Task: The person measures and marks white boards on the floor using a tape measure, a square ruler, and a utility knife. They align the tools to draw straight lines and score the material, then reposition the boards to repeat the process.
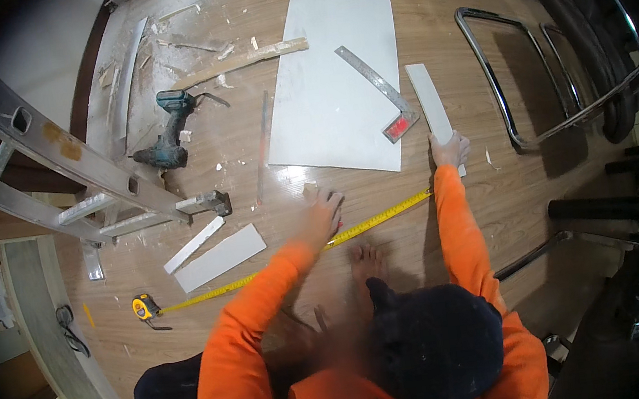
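Note:
My right hand (449,151) grips the near end of a narrow white board strip (428,96), with fingers closed around it. My left hand (324,215) is low over the floor beside a drawn-out yellow tape blade (377,220), fingers stretched apart. A small red bit shows by its thumb; I cannot make out what it is. The blade runs from the tape measure case (144,307) at the left to near my right wrist. Ahead lies a large white sheet (329,80) with a metal try square (377,86) on it.
A cordless drill (170,130) lies beside a metal stepladder (61,142) at the left. Two white offcuts, one wide (220,258) and one narrow (194,244), rest near the ladder's foot. A wooden strip (241,62) overlaps the sheet. Chrome-framed chairs (514,142) stand right.

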{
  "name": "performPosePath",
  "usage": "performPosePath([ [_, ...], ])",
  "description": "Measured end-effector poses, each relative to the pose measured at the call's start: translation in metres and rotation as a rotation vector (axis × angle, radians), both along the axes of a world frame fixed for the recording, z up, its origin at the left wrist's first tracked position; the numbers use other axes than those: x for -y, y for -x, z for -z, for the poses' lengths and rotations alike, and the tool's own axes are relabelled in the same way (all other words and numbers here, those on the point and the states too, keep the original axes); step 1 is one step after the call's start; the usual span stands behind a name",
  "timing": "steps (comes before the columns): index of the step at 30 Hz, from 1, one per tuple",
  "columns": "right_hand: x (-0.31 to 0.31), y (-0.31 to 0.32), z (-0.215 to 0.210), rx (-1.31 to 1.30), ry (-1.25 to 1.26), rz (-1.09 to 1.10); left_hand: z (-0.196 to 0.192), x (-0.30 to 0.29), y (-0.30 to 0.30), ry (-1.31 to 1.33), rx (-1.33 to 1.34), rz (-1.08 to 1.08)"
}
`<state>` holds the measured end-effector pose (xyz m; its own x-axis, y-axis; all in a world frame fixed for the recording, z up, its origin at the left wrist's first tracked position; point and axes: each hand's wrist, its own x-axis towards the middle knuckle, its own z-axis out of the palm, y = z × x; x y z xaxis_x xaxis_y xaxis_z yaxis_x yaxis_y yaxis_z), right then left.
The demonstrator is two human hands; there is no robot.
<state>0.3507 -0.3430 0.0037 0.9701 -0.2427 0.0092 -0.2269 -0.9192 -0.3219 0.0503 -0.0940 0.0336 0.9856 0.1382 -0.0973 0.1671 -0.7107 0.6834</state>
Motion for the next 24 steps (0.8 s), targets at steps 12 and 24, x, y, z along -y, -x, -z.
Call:
performPosePath([
  [12,-0.082,0.017,-0.01,0.182,-0.049,-0.662,-0.019,-0.074,0.04,-0.165,-0.062,0.248],
  [24,-0.127,0.008,-0.026,-0.094,0.062,-0.382,-0.026,-0.008,-0.055,1.091,0.195,-1.019],
])
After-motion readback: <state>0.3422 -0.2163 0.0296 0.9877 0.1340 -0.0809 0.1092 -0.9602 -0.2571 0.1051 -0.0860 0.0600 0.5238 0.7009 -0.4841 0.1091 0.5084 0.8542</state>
